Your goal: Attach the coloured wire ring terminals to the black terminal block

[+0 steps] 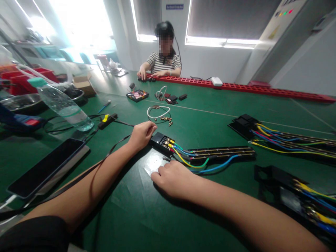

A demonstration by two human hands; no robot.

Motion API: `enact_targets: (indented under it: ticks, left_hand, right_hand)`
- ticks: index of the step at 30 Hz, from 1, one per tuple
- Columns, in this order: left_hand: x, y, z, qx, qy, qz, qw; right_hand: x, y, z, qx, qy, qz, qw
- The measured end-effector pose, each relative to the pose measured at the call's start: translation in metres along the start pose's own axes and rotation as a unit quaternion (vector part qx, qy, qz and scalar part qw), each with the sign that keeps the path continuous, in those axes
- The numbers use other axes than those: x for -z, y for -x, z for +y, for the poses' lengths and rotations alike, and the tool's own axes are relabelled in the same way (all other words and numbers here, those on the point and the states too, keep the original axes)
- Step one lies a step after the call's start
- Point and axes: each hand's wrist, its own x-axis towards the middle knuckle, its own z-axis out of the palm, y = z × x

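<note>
A black terminal block (164, 142) with brass contacts lies on the green table in front of me. Yellow, green and blue wires (183, 155) run from it towards dark strips (223, 152) on its right. My left hand (143, 134) is at the block's left end, its fingers curled together; anything between them is hidden. Closer to me, my right hand (174, 178) rests low over the table with its fingers folded in, and I cannot see what they hold. A small dark looped piece (166, 159) lies between this hand and the block.
Small brass screws (166, 120) and a white cable loop (159, 112) lie beyond the block. On the left are a phone (47, 168), a tilted water bottle (64, 106) and black cables. More wired blocks (244, 125) sit right. A co-worker (165, 63) works opposite, behind a red rail (236, 86).
</note>
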Motion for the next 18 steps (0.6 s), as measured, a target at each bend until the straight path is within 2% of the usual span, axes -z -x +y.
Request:
enact_targets:
  ticks: [8,18]
  left_hand:
    - [-0.002,-0.001,-0.004,0.046,0.027,-0.010,0.999]
    - [-0.005,-0.001,-0.011,0.029,0.007,-0.034,0.999]
  right_hand:
    - [0.000,0.000,0.000,0.001,0.005,0.004,1.000]
    - [0.006,0.001,0.000,-0.020,0.036,0.017,0.999]
